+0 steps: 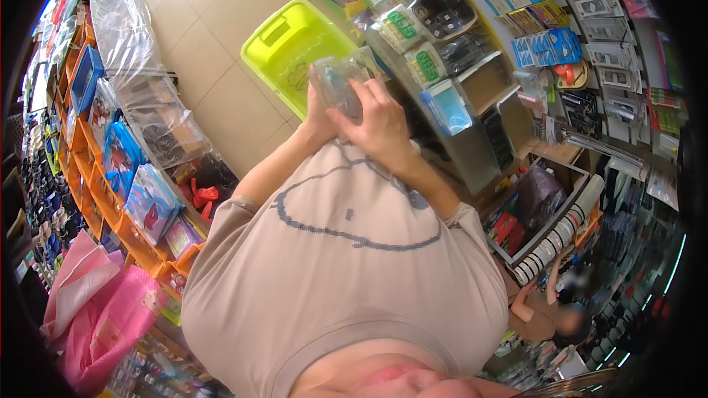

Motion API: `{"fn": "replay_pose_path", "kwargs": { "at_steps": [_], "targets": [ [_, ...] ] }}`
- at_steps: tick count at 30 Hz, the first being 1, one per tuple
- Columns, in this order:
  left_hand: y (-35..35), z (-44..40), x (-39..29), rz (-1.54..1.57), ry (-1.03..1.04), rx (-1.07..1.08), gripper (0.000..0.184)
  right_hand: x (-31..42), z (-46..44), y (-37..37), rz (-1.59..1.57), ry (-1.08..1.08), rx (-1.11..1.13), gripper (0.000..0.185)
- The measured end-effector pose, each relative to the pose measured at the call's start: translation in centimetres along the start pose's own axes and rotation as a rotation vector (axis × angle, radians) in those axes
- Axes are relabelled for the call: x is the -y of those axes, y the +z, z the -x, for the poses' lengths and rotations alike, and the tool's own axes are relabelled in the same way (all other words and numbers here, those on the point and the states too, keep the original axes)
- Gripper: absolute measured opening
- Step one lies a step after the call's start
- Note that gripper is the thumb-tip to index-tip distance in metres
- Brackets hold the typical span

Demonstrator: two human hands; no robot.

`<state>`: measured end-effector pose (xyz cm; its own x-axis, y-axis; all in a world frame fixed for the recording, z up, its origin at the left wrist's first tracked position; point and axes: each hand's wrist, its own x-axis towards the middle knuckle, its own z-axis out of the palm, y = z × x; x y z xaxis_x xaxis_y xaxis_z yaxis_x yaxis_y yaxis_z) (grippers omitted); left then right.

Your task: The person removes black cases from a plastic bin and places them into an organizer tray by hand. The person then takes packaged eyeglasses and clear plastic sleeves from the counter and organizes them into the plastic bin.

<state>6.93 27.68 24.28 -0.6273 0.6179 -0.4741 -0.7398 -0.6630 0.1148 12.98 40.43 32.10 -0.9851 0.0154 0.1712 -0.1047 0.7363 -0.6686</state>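
My left hand (317,117) is wrapped round the near side of a stack of clear plastic packets (338,88). What the packets contain is too blurred to name. My right hand (380,124) grips the same packets from the right, its thumb across the front and its fingers bent over the top. Beyond my hands a lime-green plastic tub (274,48) stands on the tiled floor, partly covered by the packets and my left hand.
To the right, a display counter (472,151) carries packs with green labels (426,65) and a light-blue box (448,107). Hanging goods line the wall beyond. Orange shelving (88,144) with bagged goods and plastic sheeting (129,29) flanks the left. Another person (532,313) is at lower right.
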Motion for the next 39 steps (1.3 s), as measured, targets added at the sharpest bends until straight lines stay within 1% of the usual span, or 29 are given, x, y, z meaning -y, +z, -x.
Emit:
{"fn": "replay_pose_path", "kwargs": {
  "at_steps": [3,6,9,10,11,13,15,16,17,19,21,22,23,25,28,31,32,34,35,36,39],
  "targets": [
    [-1.3,-0.9,0.1,-0.017,-0.007,-0.001,0.076,0.2,-0.3,-0.7,-0.087,-0.001,-0.062,0.058],
    [-2.0,-1.9,-0.1,0.022,-0.04,0.22,0.073,-0.5,-0.9,-1.7,-0.224,0.036,-0.125,0.044],
    [-0.3,-2.5,0.4,-0.033,0.066,0.058,0.069,-3.6,-1.9,-3.1,-0.323,0.182,-0.17,0.027],
    [0.4,-2.8,0.5,-0.047,0.117,0.042,0.064,-4.8,-2.4,-3.3,-0.408,0.244,-0.267,0.018],
    [0.9,-3.2,0.6,-0.032,0.129,0.046,0.063,-8.1,-2.6,-2.5,-0.57,0.294,-0.333,0.017],
    [1.6,-4.0,1.0,-0.004,0.15,0.053,0.061,-12.7,-3.0,-3.7,-0.705,0.351,-0.425,0.02],
    [1.7,-5.2,1.1,0.082,0.134,0.104,0.06,-17.6,-3.3,-4.7,-0.723,0.335,-0.61,0.021],
    [1.0,-6.0,1.2,0.131,0.116,0.109,0.06,-20.5,-2.9,-5.3,-0.677,0.449,-0.626,0.023],
    [0.6,-6.6,1.4,0.143,0.115,0.104,0.061,-23.6,-2.8,-5.6,-0.667,0.463,-0.687,0.025],
    [-0.1,-7.7,1.6,0.133,0.134,0.088,0.062,-34.5,-1.3,-4.0,-0.703,0.657,-0.786,0.026],
    [-0.5,-8.7,1.7,0.088,0.18,0.071,0.064,-40.7,0.5,-4.9,-0.836,0.997,-0.777,0.014],
    [-0.6,-9.0,1.8,0.066,0.207,0.06,0.065,-42.4,0.9,-5.9,-0.898,1.236,-0.786,0.014],
    [-0.5,-9.3,2.0,0.046,0.237,0.049,0.066,-45.7,2.4,-6.0,-1.082,1.28,-0.791,0.015],
    [0.4,-9.7,2.7,0.013,0.262,0.027,0.066,-49.1,3.6,-7.0,-1.415,1.312,-0.913,0.02],
    [3.0,-10.3,3.6,0.036,0.239,0.041,0.069,-55.4,4.5,-7.4,-1.58,1.341,-1.112,0.042],
    [4.0,-10.6,4.4,0.13,0.214,0.13,0.071,-59.7,4.0,-8.1,-1.626,1.369,-1.161,0.051],
    [4.8,-10.5,4.9,0.132,0.211,0.159,0.071,-60.7,3.5,-8.3,-1.594,1.378,-1.158,0.059],
    [5.9,-10.6,5.6,0.133,0.218,0.19,0.072,-62.5,2.7,-8.5,-1.613,1.379,-1.156,0.061],
    [5.9,-10.7,5.8,0.127,0.241,0.17,0.072,-63.5,2.3,-8.7,-1.618,1.377,-1.157,0.062],
    [5.7,-10.8,6.1,0.119,0.271,0.124,0.072,-64.4,1.7,-8.7,-1.575,1.415,-1.205,0.062],
    [5.0,-10.7,6.3,0.085,0.365,-0.008,0.072,-66.1,0.4,-9.0,-1.396,1.468,-1.13,0.056]
  ]
}}
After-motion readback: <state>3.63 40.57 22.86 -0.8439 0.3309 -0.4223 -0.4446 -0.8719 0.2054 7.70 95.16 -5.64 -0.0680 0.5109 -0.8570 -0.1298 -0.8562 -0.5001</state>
